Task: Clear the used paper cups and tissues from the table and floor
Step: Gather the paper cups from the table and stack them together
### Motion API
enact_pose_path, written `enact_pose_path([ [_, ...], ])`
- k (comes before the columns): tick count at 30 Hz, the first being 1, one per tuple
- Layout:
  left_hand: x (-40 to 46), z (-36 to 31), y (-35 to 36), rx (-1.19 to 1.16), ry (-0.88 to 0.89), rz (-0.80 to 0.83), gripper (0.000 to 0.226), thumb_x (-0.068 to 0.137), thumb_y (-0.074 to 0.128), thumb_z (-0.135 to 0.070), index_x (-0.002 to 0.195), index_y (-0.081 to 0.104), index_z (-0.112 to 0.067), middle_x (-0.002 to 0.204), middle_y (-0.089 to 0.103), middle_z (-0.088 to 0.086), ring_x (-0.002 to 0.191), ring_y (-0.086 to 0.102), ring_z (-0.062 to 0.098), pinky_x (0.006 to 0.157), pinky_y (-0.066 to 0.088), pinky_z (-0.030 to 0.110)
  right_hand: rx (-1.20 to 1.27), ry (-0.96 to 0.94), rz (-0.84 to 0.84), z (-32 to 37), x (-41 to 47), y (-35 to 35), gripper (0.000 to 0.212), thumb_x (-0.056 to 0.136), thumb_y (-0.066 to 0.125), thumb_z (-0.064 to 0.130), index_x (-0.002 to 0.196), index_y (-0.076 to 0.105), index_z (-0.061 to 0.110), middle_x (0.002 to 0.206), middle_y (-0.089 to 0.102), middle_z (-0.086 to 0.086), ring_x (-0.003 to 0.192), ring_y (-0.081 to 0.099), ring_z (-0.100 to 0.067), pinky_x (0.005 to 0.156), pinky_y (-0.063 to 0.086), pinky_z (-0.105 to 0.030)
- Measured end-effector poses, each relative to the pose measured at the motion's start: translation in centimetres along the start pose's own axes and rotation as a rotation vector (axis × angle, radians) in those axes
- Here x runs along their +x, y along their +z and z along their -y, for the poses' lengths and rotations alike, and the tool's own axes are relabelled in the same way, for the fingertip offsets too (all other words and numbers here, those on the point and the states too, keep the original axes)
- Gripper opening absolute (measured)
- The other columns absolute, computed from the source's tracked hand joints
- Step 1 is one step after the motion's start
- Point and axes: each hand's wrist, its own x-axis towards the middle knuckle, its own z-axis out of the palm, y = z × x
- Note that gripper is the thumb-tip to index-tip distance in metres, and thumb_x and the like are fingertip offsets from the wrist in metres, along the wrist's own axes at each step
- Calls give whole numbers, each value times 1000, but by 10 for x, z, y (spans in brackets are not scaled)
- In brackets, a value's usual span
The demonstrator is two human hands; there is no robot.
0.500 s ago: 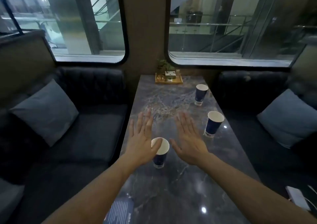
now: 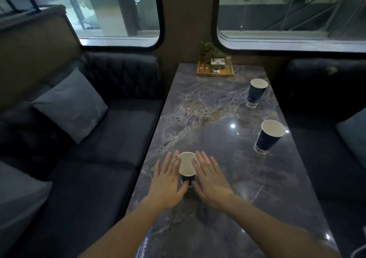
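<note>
Three dark blue paper cups with white insides stand upright on the marble table [image 2: 217, 109]. The nearest cup [image 2: 187, 165] is near the table's left edge, between my two hands. My left hand [image 2: 168, 180] lies flat to its left, fingers spread, thumb against the cup's base. My right hand [image 2: 211, 178] lies flat to its right, fingers spread and close to the rim. Neither hand grips it. A second cup [image 2: 268, 136] stands by the right edge, and a third cup [image 2: 256, 92] further back on the right. No tissues are visible.
A wooden tray [image 2: 214, 72] with a small plant and items sits at the table's far end under the windows. Dark sofas flank the table, the left sofa [image 2: 111, 139] with a grey cushion [image 2: 69, 104]. A white cable [image 2: 359, 252] lies at the lower right.
The view has tilted down and shifted left. Both hands have lowered and drawn in closer around the nearest cup, still flat and spread.
</note>
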Motion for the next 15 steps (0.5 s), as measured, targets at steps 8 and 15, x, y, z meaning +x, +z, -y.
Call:
enact_pose_path([
  [8,3,-11,15,19,-46,31,84,88,25,-60,156,8,-14,165,-11,-3,149,-20,17,121,0,51,-27,-70,-125,-10,8,17,41,73,73,25,110,68,8,138,56,-16,132,48,-33,106,42,-50],
  [15,7,-26,17,-97,-81,20,93,81,31,-63,156,-3,-20,163,-20,-8,148,-21,12,121,-10,47,166,-152,-346,-29,3,24,23,76,56,17,92,70,7,123,66,-16,119,61,-32,101,45,-40],
])
